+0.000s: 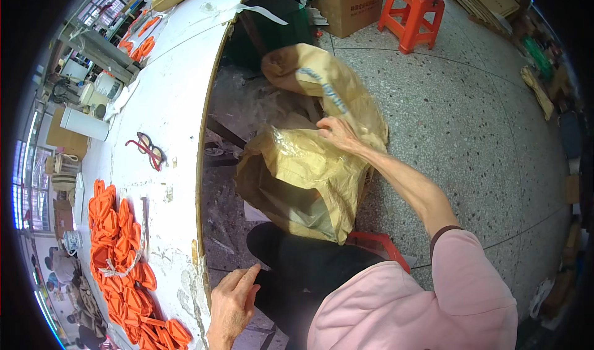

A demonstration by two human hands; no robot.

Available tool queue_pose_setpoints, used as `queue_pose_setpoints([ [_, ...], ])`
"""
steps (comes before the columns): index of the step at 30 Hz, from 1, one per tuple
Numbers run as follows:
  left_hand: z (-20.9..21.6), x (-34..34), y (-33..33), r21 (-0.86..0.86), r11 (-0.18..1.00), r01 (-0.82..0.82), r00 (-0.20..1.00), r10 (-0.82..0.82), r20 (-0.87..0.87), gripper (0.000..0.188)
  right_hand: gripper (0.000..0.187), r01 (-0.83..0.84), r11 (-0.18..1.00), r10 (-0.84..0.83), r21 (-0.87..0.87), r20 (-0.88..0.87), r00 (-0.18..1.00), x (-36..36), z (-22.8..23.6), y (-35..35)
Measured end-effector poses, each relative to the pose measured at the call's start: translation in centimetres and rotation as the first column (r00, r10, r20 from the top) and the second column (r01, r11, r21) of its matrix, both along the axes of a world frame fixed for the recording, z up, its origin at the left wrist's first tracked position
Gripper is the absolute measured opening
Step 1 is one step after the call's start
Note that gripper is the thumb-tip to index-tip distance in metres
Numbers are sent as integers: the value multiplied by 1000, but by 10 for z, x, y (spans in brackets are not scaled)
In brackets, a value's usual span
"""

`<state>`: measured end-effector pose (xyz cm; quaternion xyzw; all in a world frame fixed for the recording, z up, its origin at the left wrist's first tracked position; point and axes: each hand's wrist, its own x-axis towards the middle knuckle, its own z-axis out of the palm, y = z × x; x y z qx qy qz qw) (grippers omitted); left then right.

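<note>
Just off the long edge of a white table (176, 208), a yellow-tan sack (318, 167) sits low, its wide mouth gaping toward the table and the seated person's knees. A second bulge of yellow sacking (362, 106), with blue print, rises beyond it; I cannot tell whether both belong to one bag. The right hand (337, 132) reaches across with bent fingers set against the sacking, slightly blurred, so whether they pinch a fold I cannot tell. The left hand (232, 303) hangs loosely curled, holding nothing, right beside the table's edge. Orange pieces (127, 257) are heaped inward from that edge, and red-framed glasses (148, 151) lie farther up. Past the sack's right side, speckled floor (451, 115) gives broad room, running up to a red stool (411, 19) and, near it, a cardboard box (352, 10).
</note>
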<state>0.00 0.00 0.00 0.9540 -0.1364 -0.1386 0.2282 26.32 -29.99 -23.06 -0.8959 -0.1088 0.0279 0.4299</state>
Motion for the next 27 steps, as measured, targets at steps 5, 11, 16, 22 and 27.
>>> queue_pose_setpoints([
  [5, -3, 8, -3, -44, 997, 67, 993, -62, 102, 39, 28, 41, 999, -41, 12, -49, 998, -13, -12, -27],
  [11, 4, -5, 15, -133, 983, 127, 932, -72, 356, 39, 24, -17, 996, 20, 82, -28, 999, -13, -43, -33],
  [16, 8, -10, 27, -213, 962, 168, 796, -5, 605, 50, 19, 83, 957, -103, 277, 58, 993, -14, 48, -20],
  [22, 19, -58, 40, -247, 969, 3, 667, 182, 723, 39, 21, -292, 802, 172, 521, 267, 948, -65, 206, 117],
  [27, 27, -109, 63, -423, 871, -249, 502, 490, 713, 26, 31, -886, 422, 719, 191, 525, 455, -143, 273, 229],
])
